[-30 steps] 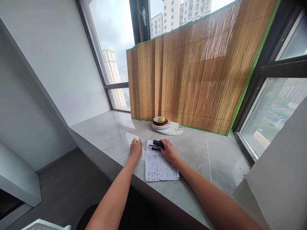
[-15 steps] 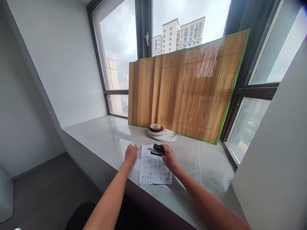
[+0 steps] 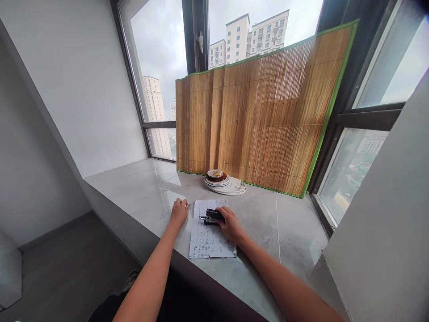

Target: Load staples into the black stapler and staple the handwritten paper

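My right hand (image 3: 231,224) is closed around a black stapler (image 3: 213,214), whose top and base are spread apart with a metal part sticking out to the left between them. The stapler is over a handwritten sheet of paper (image 3: 210,245) on the ledge. Left of the sheet, my left hand (image 3: 179,212) rests low over the ledge with its fingers pinched. A small silvery piece (image 3: 189,205) pokes out from those fingertips; it is too small to name for certain.
Behind the paper stands a stack of plates (image 3: 216,182) with a larger oval plate (image 3: 238,188) under it. A bamboo mat (image 3: 261,116) with green edging leans against the window (image 3: 161,58). The tiled ledge (image 3: 134,192) drops off at its front edge.
My right hand has moved left and slightly down with the stapler, closer to the paper. The left hand keeps its pinch, shifted only slightly. The whole view has tilted a little.
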A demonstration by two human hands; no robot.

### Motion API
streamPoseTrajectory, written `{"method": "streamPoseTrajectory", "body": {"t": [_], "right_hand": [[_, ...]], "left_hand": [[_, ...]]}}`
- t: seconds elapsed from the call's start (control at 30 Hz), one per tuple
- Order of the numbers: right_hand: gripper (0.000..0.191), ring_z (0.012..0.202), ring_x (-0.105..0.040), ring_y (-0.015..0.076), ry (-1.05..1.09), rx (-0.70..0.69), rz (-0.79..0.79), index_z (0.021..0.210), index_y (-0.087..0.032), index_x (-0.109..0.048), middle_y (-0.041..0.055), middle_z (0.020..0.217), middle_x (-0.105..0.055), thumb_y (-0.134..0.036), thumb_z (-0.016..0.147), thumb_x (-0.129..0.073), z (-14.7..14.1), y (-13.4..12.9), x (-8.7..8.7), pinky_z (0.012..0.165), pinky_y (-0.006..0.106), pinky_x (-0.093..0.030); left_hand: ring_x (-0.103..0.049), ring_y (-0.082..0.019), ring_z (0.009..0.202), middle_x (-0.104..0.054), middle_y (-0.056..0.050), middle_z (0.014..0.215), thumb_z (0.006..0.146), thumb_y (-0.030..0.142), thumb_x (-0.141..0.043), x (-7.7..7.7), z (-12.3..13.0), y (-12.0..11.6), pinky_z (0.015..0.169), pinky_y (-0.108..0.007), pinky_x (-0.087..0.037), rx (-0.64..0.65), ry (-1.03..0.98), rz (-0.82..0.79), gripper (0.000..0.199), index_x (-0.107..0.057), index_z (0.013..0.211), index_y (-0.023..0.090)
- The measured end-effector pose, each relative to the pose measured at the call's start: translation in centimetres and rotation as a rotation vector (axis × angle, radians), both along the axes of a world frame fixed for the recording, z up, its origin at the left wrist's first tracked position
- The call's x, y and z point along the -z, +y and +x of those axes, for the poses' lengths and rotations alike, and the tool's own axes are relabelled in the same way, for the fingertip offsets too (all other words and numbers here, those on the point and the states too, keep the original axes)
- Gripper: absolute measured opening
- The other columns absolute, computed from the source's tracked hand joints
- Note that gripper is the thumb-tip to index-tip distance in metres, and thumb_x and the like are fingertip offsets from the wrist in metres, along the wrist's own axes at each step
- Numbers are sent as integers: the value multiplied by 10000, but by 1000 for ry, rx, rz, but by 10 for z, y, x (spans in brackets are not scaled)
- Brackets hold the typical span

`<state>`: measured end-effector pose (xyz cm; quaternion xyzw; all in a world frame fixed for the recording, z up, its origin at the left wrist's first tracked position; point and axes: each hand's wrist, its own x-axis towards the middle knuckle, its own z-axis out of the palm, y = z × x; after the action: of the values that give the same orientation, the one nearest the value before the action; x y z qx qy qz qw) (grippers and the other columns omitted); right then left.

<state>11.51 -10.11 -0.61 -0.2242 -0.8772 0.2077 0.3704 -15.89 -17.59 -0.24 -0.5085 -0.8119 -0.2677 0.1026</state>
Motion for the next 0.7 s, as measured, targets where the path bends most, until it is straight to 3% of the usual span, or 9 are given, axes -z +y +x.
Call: {"method": "streamPoseTrajectory", "body": {"t": [0.23,0.37,0.5,0.7], "right_hand": [[339,1063,-639,266,101,57,-79,1157,-241,-663,61,1107,-697,-117,841,-672,1,7,1,968,424,-500],[343,1047,-659,263,184,62,-146,1130,-228,-694,63,1098,-713,-123,803,-698,0,14,5,973,436,-511],[343,1012,-679,263,249,23,-186,1094,-241,-743,56,1074,-737,-149,764,-744,0,18,8,958,445,-523],[357,944,-693,246,265,-58,-234,1061,-230,-779,46,992,-744,-137,716,-775,3,15,0,893,404,-534]], "left_hand": [[-703,-205,914,-749,-63,1022,999,241,-486,-7,6,-13,842,-325,-545,124,-104,184,195,-677,1031,225],[-730,-196,873,-784,-40,949,944,317,-581,-8,18,-20,774,-305,-559,311,-283,304,174,-709,1022,227],[-714,-188,845,-793,-32,961,899,295,-646,-7,38,-25,784,-320,-553,419,-303,285,156,-753,994,234],[-718,-215,978,-800,-23,1021,861,250,-702,-6,51,-25,871,-348,-542,530,-298,165,152,-796,980,262]]}}
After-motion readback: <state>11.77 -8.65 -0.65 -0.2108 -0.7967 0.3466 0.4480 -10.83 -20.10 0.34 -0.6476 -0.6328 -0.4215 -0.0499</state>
